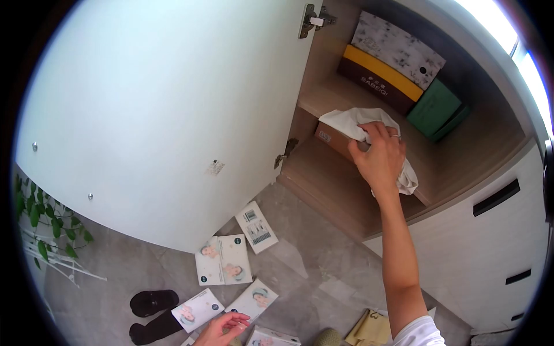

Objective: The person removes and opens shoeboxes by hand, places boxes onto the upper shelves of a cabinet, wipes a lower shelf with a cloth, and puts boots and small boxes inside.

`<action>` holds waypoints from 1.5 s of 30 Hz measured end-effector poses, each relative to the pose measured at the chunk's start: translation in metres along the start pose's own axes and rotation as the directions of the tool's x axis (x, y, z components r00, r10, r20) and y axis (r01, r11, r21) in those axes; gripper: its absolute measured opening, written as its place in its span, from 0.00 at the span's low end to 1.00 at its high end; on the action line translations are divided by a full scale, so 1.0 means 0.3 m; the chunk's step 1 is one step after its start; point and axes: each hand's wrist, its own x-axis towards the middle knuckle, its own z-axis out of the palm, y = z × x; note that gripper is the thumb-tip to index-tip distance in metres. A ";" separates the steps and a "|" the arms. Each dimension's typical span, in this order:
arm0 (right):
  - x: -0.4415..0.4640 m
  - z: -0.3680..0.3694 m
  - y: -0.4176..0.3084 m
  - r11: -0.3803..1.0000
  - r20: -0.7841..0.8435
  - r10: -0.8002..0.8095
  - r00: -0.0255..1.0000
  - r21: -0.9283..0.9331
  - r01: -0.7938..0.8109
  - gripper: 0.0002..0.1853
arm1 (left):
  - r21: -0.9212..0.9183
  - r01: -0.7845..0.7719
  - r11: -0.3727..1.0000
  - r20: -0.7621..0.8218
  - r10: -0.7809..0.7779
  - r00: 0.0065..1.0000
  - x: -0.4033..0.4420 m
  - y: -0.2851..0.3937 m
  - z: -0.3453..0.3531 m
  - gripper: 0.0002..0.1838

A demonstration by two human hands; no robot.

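Observation:
A white cloth (366, 119) lies bunched over the edge of a cabinet shelf (421, 167), one end hanging down below. My right hand (381, 155) reaches into the cabinet with its fingers curled on this cloth. Low in the view, my left hand (224, 331) hovers near a white box (254, 301) with a printed picture, its fingers slightly bent and apart, apparently holding nothing. Beneath the shelf, a brown box (332, 138) with a label is partly hidden by the cloth.
The white cabinet door (161, 115) stands open at the left. A patterned box (398, 49), a yellow and brown box (378, 81) and a green box (435, 109) fill the upper shelf. White boxes (224, 259), black shoes (153, 302) and a yellow bag (372, 327) lie on the floor.

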 end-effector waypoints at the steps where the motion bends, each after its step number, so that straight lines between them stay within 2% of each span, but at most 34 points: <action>1: -0.001 0.001 -0.004 1.000 -0.006 0.011 1.000 -0.014 -0.011 0.17 | -0.004 0.004 1.000 0.000 -0.004 1.000 -0.006 -0.006 -0.001 0.15; 5: -0.001 0.009 0.012 0.999 -0.032 -0.045 0.998 0.027 0.046 0.16 | 0.017 0.016 1.000 -0.019 -0.016 1.000 -0.022 -0.014 -0.012 0.15; 8: 0.005 0.007 0.014 0.999 -0.017 0.009 1.000 0.036 -0.009 0.15 | 0.012 0.024 1.000 -0.040 -0.023 0.999 -0.038 -0.008 -0.009 0.16; 10: 0.009 0.009 0.048 0.987 0.007 0.003 1.000 0.161 -0.004 0.13 | 0.013 0.024 1.000 -0.043 -0.023 0.999 -0.047 -0.011 -0.020 0.16; 11: 0.001 -0.004 0.065 0.987 0.007 0.003 1.000 0.162 -0.004 0.13 | 0.016 0.023 1.000 -0.040 -0.022 0.999 -0.051 -0.015 -0.024 0.16; 13: -0.032 -0.048 0.086 0.948 -0.035 -0.083 0.996 0.306 0.090 0.12 | 0.016 0.022 1.000 -0.035 -0.022 0.999 -0.058 -0.026 -0.028 0.16; 14: -0.062 -0.076 0.074 0.949 -0.035 -0.087 0.996 0.300 0.093 0.12 | 0.002 0.014 1.000 -0.051 -0.014 0.999 -0.062 -0.040 -0.035 0.16; 16: -0.110 -0.113 0.046 0.962 -0.031 -0.274 0.961 0.004 0.274 0.10 | -0.019 0.001 1.000 -0.066 -0.002 0.998 -0.058 -0.048 -0.046 0.16; 17: -0.108 -0.090 0.050 0.961 -0.029 -0.277 0.960 0.003 0.277 0.10 | -0.020 0.025 0.999 -0.072 -0.026 0.997 -0.061 -0.045 -0.051 0.16; 19: -0.103 -0.018 0.063 0.944 -0.092 -0.318 0.944 -0.128 0.305 0.08 | -0.024 0.052 0.998 -0.078 -0.054 0.995 -0.054 -0.048 -0.056 0.16; 22: -0.015 0.069 -0.017 0.920 -0.083 -0.385 0.919 -0.110 0.376 0.06 | -0.018 0.053 0.998 -0.054 -0.054 0.997 -0.029 -0.041 -0.044 0.17; 25: -0.031 0.068 0.001 0.929 -0.112 -0.370 0.922 -0.054 0.366 0.06 | 0.004 0.014 1.000 0.004 -0.014 1.000 -0.012 0.029 -0.045 0.18; 27: -0.116 0.003 0.110 0.954 -0.186 -0.299 0.936 -0.064 0.293 0.06 | 0.019 0.002 1.000 0.000 -0.002 1.000 -0.007 0.027 -0.067 0.19; 30: -0.152 -0.072 0.172 0.933 -0.164 -0.354 0.921 -0.130 0.336 0.06 | -0.064 0.018 0.998 -0.061 -0.022 0.998 -0.003 -0.082 -0.118 0.19; 32: -0.134 -0.071 0.150 0.925 -0.182 -0.381 0.906 -0.082 0.372 0.06 | -0.097 0.062 0.993 -0.086 -0.070 0.994 -0.011 -0.088 -0.119 0.17; 36: -0.050 0.043 0.030 0.917 -0.204 -0.399 0.894 -0.085 0.390 0.07 | -0.091 0.019 0.996 -0.048 -0.023 0.999 0.064 -0.027 -0.070 0.16; 38: -0.035 0.048 0.012 0.913 -0.210 -0.408 0.889 -0.093 0.397 0.08 | -0.076 -0.002 0.997 0.019 0.003 1.000 0.093 -0.008 -0.076 0.17; 41: -0.145 -0.052 0.165 0.944 -0.244 -0.330 0.912 -0.105 0.313 0.08 | -0.106 0.003 0.994 0.034 0.001 0.999 0.080 -0.063 -0.127 0.18; 42: -0.144 -0.066 0.166 0.939 -0.243 -0.344 0.907 -0.112 0.325 0.08 | -0.108 -0.002 0.994 -0.027 -0.001 1.000 0.070 -0.096 -0.137 0.18; 45: -0.145 -0.080 0.153 0.911 -0.197 -0.395 0.897 -0.205 0.357 0.08 | -0.125 0.023 0.992 -0.065 -0.032 0.997 0.062 -0.120 -0.145 0.18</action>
